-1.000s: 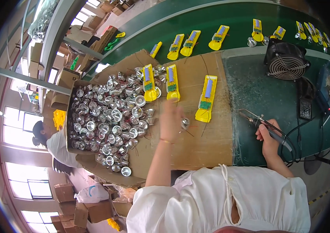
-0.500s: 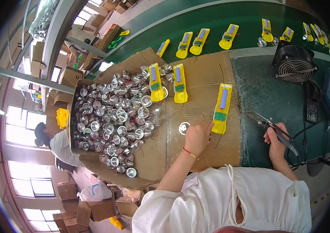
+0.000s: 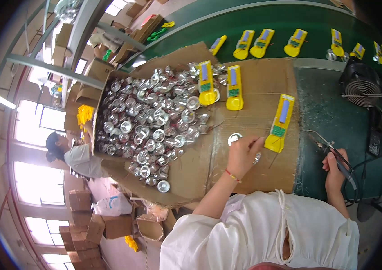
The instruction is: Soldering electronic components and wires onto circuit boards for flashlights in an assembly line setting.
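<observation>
My left hand is closed, its thumb and index finger pinched at the lower left edge of a yellow flashlight housing. What the fingers hold is too small to make out. The housing lies open, with a lilac battery cell and a green circuit board inside; a thin wire trails below it. One silver reflector cup sits just beyond the hand, and another shows beside its palm. My right hand grips a soldering iron, its metal tip pointing up and left over the green bench.
A cardboard box heaped with reflector cups stands at left. Two yellow housings lie beyond my left hand. More housings line the green conveyor. A black fan stands at right. Another person works at far left.
The view has shifted, so the bench scene sits further right in the picture. My left hand stays by the housing's lower edge, and my right hand keeps the soldering iron.
</observation>
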`<state>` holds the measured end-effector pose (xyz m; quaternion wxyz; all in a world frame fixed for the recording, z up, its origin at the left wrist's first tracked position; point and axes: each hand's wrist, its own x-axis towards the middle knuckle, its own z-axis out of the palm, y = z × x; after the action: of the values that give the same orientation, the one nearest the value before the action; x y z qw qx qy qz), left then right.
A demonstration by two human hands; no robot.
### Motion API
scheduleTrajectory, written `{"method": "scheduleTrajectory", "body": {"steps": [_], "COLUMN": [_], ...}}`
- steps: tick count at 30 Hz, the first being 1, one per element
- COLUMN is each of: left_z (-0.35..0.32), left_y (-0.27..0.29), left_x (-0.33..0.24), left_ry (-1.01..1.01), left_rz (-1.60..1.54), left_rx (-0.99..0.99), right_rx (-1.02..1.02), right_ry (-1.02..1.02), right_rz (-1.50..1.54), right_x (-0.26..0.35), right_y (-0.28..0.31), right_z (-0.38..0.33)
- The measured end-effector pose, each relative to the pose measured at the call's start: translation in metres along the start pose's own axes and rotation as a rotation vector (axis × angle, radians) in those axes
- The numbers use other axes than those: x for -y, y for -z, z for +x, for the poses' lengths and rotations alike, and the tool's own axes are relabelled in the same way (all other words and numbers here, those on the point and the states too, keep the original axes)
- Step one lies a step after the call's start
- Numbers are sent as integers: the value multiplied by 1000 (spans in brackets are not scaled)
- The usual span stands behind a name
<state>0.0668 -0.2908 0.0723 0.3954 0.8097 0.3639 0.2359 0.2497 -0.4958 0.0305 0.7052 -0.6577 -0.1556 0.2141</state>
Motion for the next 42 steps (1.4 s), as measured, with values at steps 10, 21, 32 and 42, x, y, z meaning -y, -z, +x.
{"method": "scheduleTrajectory", "body": {"steps": [10,21,32,42], "left_z": [0,-3,6,15], "left_y": [19,19,-5,-8], "left_x": [28,12,7,-3], "left_ry": [4,105,43,29], "left_rz": [379,-58,-108,-73], "left_rx": [-33,-7,81,191], "right_rx": [8,44,249,300], "right_ry": [33,23,32,33], "right_rz": [-2,21,59,-46], "right_x": [-4,2,19,28], "right_y": [-3,-4,-19,-43], "right_z": [2,0,-16,-12]}}
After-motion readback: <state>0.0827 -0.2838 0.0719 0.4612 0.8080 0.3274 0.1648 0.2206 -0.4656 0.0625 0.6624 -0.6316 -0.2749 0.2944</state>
